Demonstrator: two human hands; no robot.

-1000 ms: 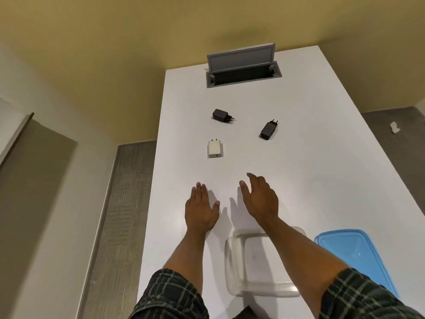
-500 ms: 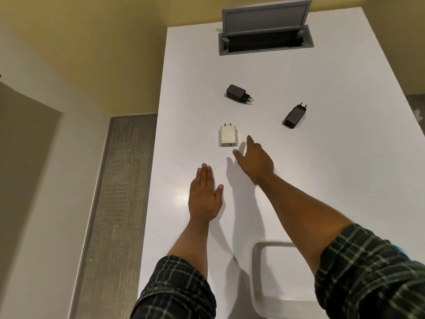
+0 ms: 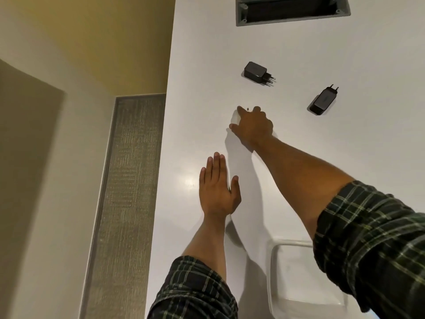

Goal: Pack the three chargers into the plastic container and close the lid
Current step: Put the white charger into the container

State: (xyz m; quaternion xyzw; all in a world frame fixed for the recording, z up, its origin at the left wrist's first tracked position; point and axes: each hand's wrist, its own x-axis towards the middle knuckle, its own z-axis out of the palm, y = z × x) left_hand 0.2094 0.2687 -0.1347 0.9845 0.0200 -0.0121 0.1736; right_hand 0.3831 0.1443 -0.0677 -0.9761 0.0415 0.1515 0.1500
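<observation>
My right hand [image 3: 254, 127] lies over the white charger [image 3: 235, 118] in the middle of the white table, fingers curled around it; only a sliver of the charger shows at the hand's left. Two black chargers lie beyond: one [image 3: 256, 72] straight ahead, the other [image 3: 321, 102] to the right. My left hand [image 3: 217, 189] rests flat on the table, fingers together, holding nothing. The clear plastic container [image 3: 273, 261] stands at the near right, partly covered by my right sleeve. The lid is out of view.
A grey cable hatch [image 3: 292, 12] is set into the table's far end. The table's left edge [image 3: 161, 157] drops to a floor with a grey carpet strip [image 3: 128, 192].
My right hand has reached forward and closed over the white charger, which lay uncovered before. The view has shifted closer to the table. My left hand has stayed flat.
</observation>
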